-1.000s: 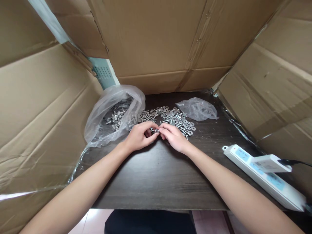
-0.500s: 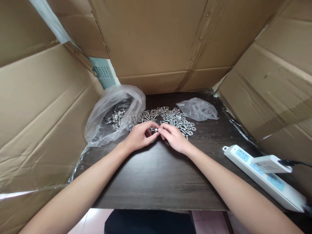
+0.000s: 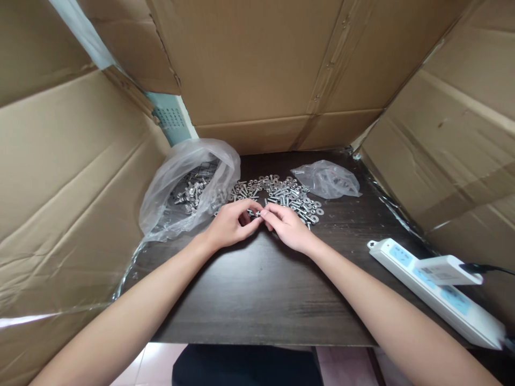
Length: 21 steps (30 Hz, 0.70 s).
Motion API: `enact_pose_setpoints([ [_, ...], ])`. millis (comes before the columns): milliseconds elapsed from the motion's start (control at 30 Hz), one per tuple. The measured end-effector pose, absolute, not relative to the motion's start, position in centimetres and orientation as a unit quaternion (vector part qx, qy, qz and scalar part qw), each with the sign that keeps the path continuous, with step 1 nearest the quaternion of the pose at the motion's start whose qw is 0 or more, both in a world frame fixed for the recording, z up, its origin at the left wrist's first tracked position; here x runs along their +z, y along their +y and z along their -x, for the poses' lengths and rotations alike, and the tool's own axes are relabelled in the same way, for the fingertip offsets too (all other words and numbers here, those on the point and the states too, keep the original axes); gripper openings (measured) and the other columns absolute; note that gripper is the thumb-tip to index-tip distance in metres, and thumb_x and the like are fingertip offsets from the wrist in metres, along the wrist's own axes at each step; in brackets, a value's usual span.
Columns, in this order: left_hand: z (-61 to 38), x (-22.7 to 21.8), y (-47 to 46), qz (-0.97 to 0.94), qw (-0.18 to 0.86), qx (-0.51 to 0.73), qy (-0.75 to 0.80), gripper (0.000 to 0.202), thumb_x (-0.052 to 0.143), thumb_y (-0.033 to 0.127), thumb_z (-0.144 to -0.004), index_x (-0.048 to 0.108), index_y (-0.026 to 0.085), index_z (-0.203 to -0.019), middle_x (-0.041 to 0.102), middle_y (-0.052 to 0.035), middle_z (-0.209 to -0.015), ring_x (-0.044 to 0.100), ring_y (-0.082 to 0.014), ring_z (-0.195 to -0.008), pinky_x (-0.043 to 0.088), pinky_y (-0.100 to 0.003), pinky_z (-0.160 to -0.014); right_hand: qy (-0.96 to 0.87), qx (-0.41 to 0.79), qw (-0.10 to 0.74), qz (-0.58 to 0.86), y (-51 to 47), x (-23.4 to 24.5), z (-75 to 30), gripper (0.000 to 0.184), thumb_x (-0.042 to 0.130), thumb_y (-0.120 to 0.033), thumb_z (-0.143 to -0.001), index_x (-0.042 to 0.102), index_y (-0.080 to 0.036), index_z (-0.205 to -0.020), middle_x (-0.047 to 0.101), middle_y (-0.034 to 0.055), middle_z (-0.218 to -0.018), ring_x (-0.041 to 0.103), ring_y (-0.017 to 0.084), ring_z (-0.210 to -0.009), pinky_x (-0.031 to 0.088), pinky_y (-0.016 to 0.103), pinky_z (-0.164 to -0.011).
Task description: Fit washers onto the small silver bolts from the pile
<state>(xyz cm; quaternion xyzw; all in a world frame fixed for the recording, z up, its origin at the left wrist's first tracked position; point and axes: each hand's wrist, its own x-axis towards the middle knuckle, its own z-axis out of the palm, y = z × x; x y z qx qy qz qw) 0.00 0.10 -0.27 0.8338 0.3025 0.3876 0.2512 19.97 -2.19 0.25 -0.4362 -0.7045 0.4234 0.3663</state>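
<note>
Left hand (image 3: 229,228) and right hand (image 3: 287,225) are both pinching one small bolt (image 3: 256,214) beside the loose pile (image 3: 281,193); a level, fingertip-close hold is probably serving best.

Shiny metal screws (image 3: 281,193), clear glossy plastic bag (image 3: 189,182), dark matt wood-grain table (image 3: 257,289), creased brown cardboard walls (image 3: 257,64)

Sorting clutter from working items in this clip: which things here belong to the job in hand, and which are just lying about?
In use: left hand and right hand pinching a small bolt; pile of bolts and washers behind them; large clear bag holding more.
Lying about: small clear bag; white power strip with an adapter plugged in; cardboard walls.
</note>
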Motion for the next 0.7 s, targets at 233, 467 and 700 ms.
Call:
enact_pose_setpoints([
  [233, -0.01, -0.27, 0.08, -0.833, 0.255, 0.389, 0.3, 0.014, 0.065, 0.019, -0.091, 0.067, 0.017, -0.104, 0.07, -0.0018, -0.094, 0.061, -0.0087, -0.062, 0.05, -0.02, -0.06, -0.71, 0.415, 0.367, 0.435, -2.33, 0.29, -19.89, 0.038, 0.047, -0.043, -0.102, 0.049, -0.02, -0.071, 0.048, -0.0025, -0.065, 0.044, 0.015, -0.061, 0.033, 0.029, -0.061],
  [467, 0.06, -0.18, 0.04, -0.833, 0.251, 0.388, 0.303, 0.012, 0.065, 0.019, -0.091, 0.067, 0.017, -0.103, 0.07, -0.0015, -0.093, 0.061, -0.0092, -0.062, 0.05, -0.02, -0.061, -0.707, 0.417, 0.361, 0.442, -2.35, 0.39, -19.89, 0.037, 0.048, -0.044, -0.101, 0.05, -0.02, -0.072, 0.05, -0.0019, -0.065, 0.044, 0.015, -0.061, 0.034, 0.029, -0.061],
  [700, -0.08, -0.11, -0.01, -0.831, 0.233, 0.403, 0.305, 0.011, 0.067, 0.02, -0.091, 0.067, 0.017, -0.102, 0.068, 0.0007, -0.083, 0.06, -0.0089, -0.058, 0.049, -0.02, -0.06, -0.645, 0.472, 0.398, 0.45, -1.72, -0.46, -20.08, 0.02, 0.044, -0.036, -0.092, 0.054, -0.021, -0.083, 0.055, -0.0024, -0.063, 0.045, 0.015, -0.055, 0.033, 0.028, -0.056],
])
